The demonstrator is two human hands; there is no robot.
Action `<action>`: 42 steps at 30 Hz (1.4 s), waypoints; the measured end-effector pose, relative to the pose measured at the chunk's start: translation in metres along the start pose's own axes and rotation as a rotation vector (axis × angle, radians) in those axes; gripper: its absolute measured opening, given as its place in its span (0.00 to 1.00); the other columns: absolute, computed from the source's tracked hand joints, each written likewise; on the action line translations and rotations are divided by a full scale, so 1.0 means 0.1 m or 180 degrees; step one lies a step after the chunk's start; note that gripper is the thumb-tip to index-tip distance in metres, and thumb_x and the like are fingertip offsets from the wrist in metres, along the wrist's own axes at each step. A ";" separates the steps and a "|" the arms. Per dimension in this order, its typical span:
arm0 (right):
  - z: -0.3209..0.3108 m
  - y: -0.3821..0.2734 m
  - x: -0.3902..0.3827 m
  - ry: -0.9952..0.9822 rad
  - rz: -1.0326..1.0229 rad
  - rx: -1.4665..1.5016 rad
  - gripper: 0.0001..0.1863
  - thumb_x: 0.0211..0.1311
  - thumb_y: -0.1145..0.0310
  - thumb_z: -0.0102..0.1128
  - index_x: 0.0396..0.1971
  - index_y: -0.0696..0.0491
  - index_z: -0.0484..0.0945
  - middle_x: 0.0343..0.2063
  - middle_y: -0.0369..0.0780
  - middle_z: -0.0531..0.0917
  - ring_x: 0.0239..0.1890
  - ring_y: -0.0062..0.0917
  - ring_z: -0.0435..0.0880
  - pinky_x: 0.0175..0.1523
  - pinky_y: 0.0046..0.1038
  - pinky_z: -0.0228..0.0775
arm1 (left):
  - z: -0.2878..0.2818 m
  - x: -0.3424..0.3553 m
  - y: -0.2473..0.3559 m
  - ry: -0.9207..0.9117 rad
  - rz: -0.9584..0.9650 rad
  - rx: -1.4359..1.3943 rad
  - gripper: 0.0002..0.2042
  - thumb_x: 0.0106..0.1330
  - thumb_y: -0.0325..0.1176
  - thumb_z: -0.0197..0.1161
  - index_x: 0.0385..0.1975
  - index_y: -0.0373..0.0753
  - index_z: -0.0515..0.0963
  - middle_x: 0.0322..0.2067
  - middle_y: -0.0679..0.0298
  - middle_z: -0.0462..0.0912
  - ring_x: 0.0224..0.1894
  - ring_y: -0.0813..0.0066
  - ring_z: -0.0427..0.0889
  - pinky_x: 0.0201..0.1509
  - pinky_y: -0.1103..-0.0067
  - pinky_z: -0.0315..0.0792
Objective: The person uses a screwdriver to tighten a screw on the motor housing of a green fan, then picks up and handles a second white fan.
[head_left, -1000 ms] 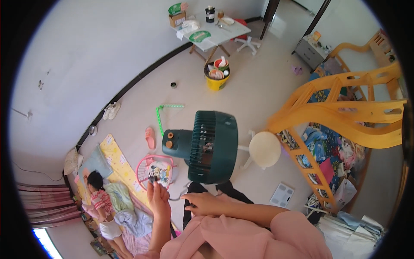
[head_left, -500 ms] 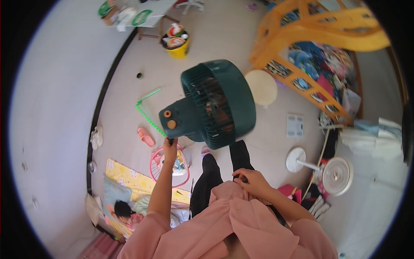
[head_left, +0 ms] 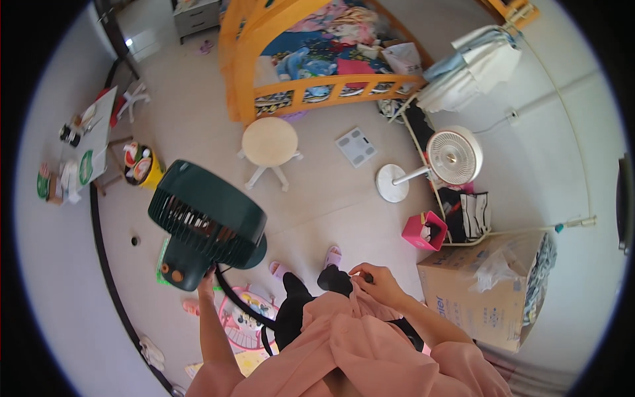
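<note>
A dark green electric fan with two orange-brown knobs is held up in front of me, tilted, at the left. My left hand grips it from below; the fan body hides part of the fingers. From beside that hand a thick black cord or tube runs down toward my waist. My right hand is closed by the hem of my pink top, pinching a small black piece whose kind I cannot make out.
A round stool and a flat scale stand ahead, before the wooden bunk bed. At right are a white standing fan, a pink bin and a cardboard box. A pink-framed child's seat sits near my feet.
My view has turned right, bringing the stool and cardboard box into sight. The green fan now appears lower and farther left, tilted differently. Both hands keep their holds.
</note>
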State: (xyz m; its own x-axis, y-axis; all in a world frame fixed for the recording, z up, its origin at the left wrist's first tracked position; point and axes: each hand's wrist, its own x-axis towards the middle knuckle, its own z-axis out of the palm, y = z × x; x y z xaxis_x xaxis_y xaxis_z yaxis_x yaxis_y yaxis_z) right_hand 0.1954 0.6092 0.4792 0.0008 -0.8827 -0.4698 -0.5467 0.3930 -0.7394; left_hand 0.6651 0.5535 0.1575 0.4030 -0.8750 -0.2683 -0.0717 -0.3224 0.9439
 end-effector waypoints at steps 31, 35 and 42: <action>-0.16 0.93 -0.32 0.0179 0.1003 0.0222 0.07 0.63 0.70 0.59 0.37 0.57 0.80 0.18 0.35 0.79 0.20 0.15 0.75 0.27 0.18 0.66 | 0.77 -0.34 -0.35 0.0493 0.2204 0.1434 0.29 0.53 0.33 0.72 0.56 0.39 0.70 0.56 0.57 0.73 0.58 0.62 0.71 0.63 0.72 0.65; -0.21 1.07 -0.39 0.0411 0.0941 0.0295 0.07 0.63 0.71 0.59 0.37 0.57 0.80 0.19 0.36 0.79 0.20 0.15 0.75 0.26 0.18 0.66 | 1.16 -0.35 -0.15 0.0124 0.2261 0.1360 0.31 0.53 0.35 0.71 0.58 0.40 0.68 0.58 0.56 0.72 0.60 0.59 0.69 0.65 0.69 0.62; -0.51 1.36 -0.78 0.1114 0.1055 0.0278 0.06 0.64 0.72 0.57 0.36 0.57 0.80 0.17 0.35 0.78 0.18 0.14 0.74 0.25 0.18 0.65 | 1.90 -0.18 0.91 -0.0719 0.2389 0.2290 0.27 0.54 0.37 0.68 0.55 0.41 0.72 0.56 0.56 0.73 0.62 0.53 0.67 0.68 0.61 0.58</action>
State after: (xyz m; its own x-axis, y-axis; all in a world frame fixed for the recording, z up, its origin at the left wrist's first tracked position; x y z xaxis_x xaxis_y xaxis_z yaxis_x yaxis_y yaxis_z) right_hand 0.0780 0.7180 0.4399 -0.4511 -0.7342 -0.5074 -0.3977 0.6743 -0.6222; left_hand 0.4776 0.4714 0.2119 -0.1419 -0.9614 0.2358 -0.7839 0.2546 0.5664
